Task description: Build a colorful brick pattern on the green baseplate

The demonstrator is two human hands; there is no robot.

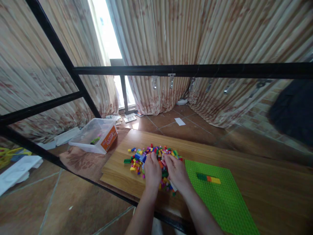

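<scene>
A heap of small, many-coloured toy bricks (139, 157) is spread over the wooden board. My left hand (153, 169) is in the middle of the heap with its fingers curled down; whatever they hold is hidden behind the hand. Just to its right, my right hand (176, 169) has its fingers drawn together among the bricks, and what is between them is too small to make out. Beside my right hand lies a green studded baseplate (220, 202). A short row of dark green, orange and yellow bricks (209, 178) sits on its upper part.
A clear plastic box (90, 138) with an orange label and a few bricks inside stands left of the wooden board (119, 174), on a brown cloth (80, 164). A black metal frame (146, 70) with hanging clips crosses ahead, before striped curtains (166, 39). Papers lie on the tiled floor.
</scene>
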